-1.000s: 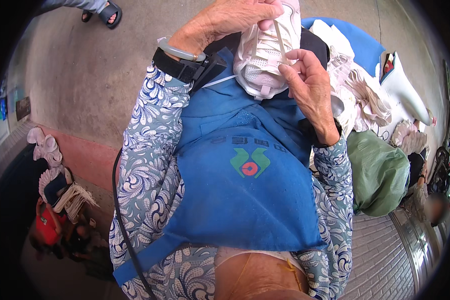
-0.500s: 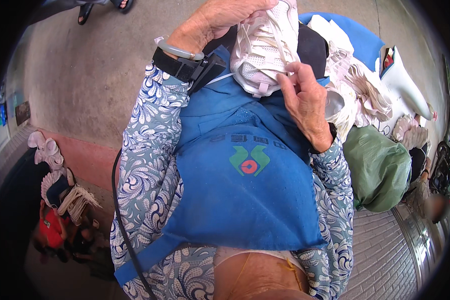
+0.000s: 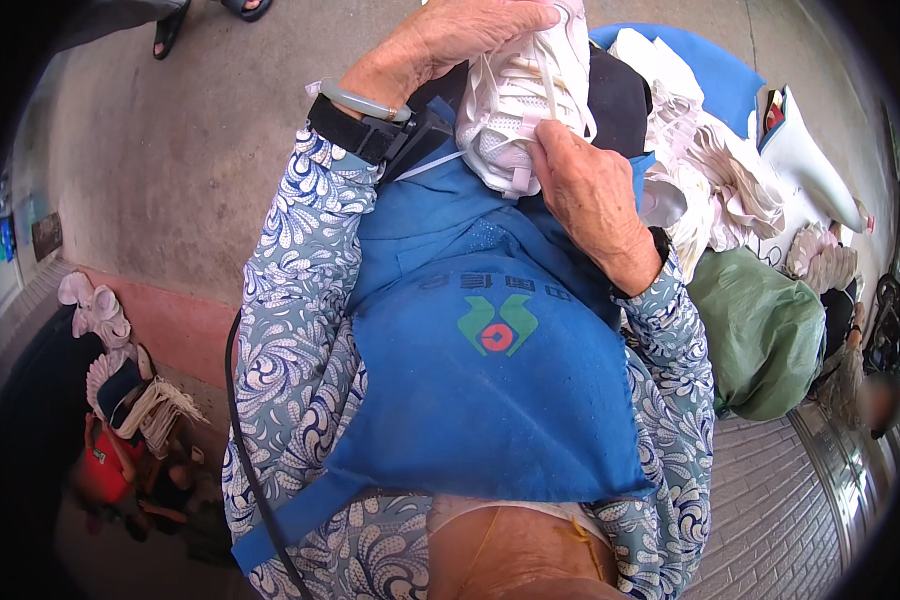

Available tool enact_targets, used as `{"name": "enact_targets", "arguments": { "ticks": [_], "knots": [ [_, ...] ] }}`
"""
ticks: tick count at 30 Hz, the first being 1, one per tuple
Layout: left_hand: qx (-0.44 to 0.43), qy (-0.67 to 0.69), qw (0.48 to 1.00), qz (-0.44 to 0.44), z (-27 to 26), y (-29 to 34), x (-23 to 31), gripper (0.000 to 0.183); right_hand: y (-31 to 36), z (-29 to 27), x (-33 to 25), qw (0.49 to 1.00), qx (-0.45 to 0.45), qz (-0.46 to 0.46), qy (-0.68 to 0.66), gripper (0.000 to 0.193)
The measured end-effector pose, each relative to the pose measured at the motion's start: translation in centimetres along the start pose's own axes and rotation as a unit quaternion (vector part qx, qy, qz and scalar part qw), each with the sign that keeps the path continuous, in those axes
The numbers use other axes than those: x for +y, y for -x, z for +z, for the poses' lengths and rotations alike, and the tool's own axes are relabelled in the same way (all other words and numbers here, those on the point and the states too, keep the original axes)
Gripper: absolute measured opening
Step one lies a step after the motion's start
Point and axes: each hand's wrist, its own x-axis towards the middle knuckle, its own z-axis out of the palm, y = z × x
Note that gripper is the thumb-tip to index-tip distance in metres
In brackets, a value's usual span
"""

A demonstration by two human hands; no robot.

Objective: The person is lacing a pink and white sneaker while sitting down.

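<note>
White shoe [image 3: 500,120] between left hand [image 3: 465,32], grip unclear, and right hand [image 3: 588,190], pinching at laces [image 3: 548,88]

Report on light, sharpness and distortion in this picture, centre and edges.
Head view, top centre: left hand, right hand and white lace-up sneaker fairly crisp and well lit; head view, lower left: red shirt dim and soft; head view, lower right: brick-patterned paving bowed by the fisheye lens; head view, rim: dark, rounded border.

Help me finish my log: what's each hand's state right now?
Left hand: on the white shoe; grip cannot be told.
Right hand: curled closed against the shoe; hold unclear.
</note>
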Motion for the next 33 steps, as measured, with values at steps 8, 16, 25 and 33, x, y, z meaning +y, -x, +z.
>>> {"name": "enact_targets", "arguments": {
  "ticks": [8,16,25,33],
  "knots": [
    [0.06,-0.32,0.921,0.212,2.5,0.1,-0.5,0.01,0.7,-3.7,0.2,0.807,-0.143,0.163,-0.549,0.014],
    [0.118,-0.535,0.722,0.423,2.8,0.0,0.0,0.014,0.9,-5.8,0.0,0.712,-0.162,0.152,-0.666,0.013],
    [0.17,-0.406,0.801,0.405,0.7,-0.5,0.8,0.019,-4.7,-4.2,2.1,0.705,0.066,0.218,-0.672,0.025],
    [0.168,-0.613,0.767,0.093,-1.6,6.3,-2.9,0.04,-5.5,-2.6,4.8,0.971,0.136,0.081,-0.177,0.03]
  ]
}}
